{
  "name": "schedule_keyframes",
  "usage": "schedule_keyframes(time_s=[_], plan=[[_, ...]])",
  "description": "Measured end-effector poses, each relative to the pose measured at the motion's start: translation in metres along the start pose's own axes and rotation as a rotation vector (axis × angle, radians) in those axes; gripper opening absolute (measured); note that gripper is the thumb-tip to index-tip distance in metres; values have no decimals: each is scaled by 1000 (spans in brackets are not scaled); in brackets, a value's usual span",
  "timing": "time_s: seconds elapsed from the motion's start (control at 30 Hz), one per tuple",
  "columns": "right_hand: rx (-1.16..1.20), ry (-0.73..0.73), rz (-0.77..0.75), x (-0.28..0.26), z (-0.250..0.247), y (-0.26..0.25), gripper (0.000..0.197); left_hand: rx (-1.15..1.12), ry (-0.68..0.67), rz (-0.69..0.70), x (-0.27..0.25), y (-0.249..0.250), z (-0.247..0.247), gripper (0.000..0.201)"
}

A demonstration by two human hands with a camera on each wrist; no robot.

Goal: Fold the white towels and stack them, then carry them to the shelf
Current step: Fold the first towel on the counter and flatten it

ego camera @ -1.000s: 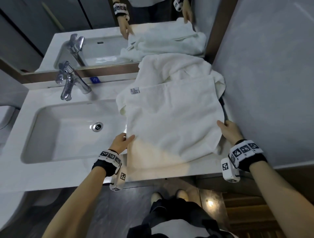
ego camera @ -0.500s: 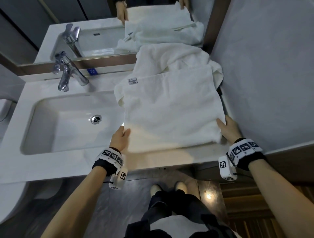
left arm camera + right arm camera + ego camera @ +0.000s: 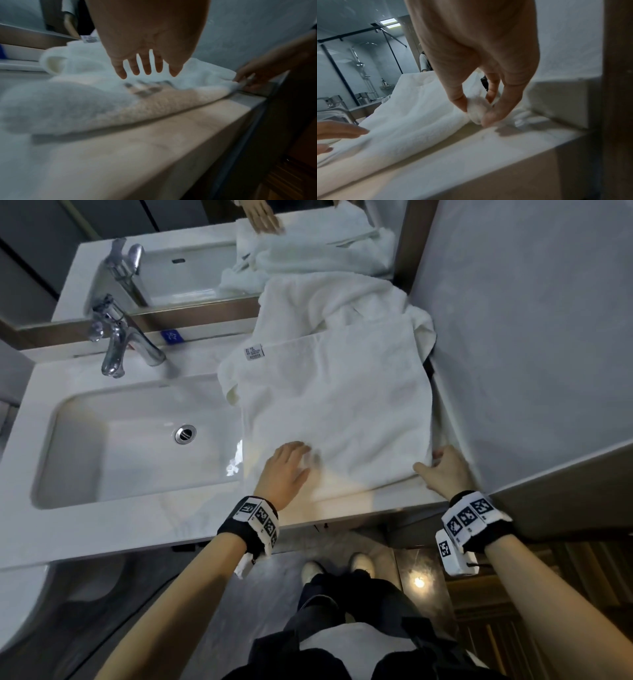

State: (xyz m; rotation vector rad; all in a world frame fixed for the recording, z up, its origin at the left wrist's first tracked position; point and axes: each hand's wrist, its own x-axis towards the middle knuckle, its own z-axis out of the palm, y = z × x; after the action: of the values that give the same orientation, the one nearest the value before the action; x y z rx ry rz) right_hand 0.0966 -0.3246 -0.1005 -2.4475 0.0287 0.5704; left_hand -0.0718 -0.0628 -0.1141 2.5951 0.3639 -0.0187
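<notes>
White and fluffy, the top towel (image 3: 337, 409) lies spread flat on the worktop (image 3: 144, 529), to the right of the sink (image 3: 137, 436). Its far part rests on a rumpled second towel (image 3: 329, 299) that sits against the mirror (image 3: 191, 268). A small tag (image 3: 253, 352) shows at its far left corner.

The left hand (image 3: 286, 470) is over the near left part of the towel. Its fingers (image 3: 147, 67) are straight and a little spread, palm down. In the left wrist view they seem to float just above the cloth, with their shadow under them, so I cannot tell if they touch it.

The right hand (image 3: 443, 470) is at the near right corner, close to the wall (image 3: 531, 337). Its fingers (image 3: 458, 102) and thumb pinch a small bunch of that corner, just above the worktop.

I think this is still the folding step. The towel looks folded at least once, and the hands seem to be smoothing and lining up its edges. Nothing is stacked yet, and no shelf is in view.

The next move likely calls for a flat, even towel. The left hand should press the cloth down so it does not slide. Then the right hand can lift its corner and bring it over to meet the other edge. The second towel still needs folding too.
</notes>
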Motion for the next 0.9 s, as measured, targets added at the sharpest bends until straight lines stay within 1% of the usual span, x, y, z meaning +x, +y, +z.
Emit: schedule_keyframes(time_s=[0.03,0.1,0.17,0.27,0.37,0.5,0.57,0.67,0.73,0.77,0.83,0.9], plan=[[-31,18,-19,-2,-1,0,41,35,-75,9,0,4,6,49],[-64,65,-48,-6,-5,2,37,121,-219,-21,0,7,19,56],[-87,132,-70,-10,-11,5,34,191,-281,-52,-3,5,28,58],[-47,215,-128,-12,-19,8,33,241,-296,-52,-5,0,33,59],[9,171,-160,-11,-24,11,33,236,-309,-41,-5,-4,33,59],[83,168,-95,-7,-27,13,31,229,-298,-21,-5,-8,31,59],[88,125,-49,-5,-26,14,28,227,-293,-6,-6,-9,28,60],[60,8,3,-6,-20,14,31,191,-253,15,-10,-12,21,63],[-18,-14,3,-11,-15,13,36,136,-155,-51,-15,-17,13,66],[-38,9,-14,-12,-14,13,39,105,-80,-119,-18,-21,9,69],[-65,62,-42,-15,-11,12,41,53,57,-299,-25,-31,1,75],[-103,89,-47,-15,-11,10,40,-51,116,-483,-32,-43,-7,83]])
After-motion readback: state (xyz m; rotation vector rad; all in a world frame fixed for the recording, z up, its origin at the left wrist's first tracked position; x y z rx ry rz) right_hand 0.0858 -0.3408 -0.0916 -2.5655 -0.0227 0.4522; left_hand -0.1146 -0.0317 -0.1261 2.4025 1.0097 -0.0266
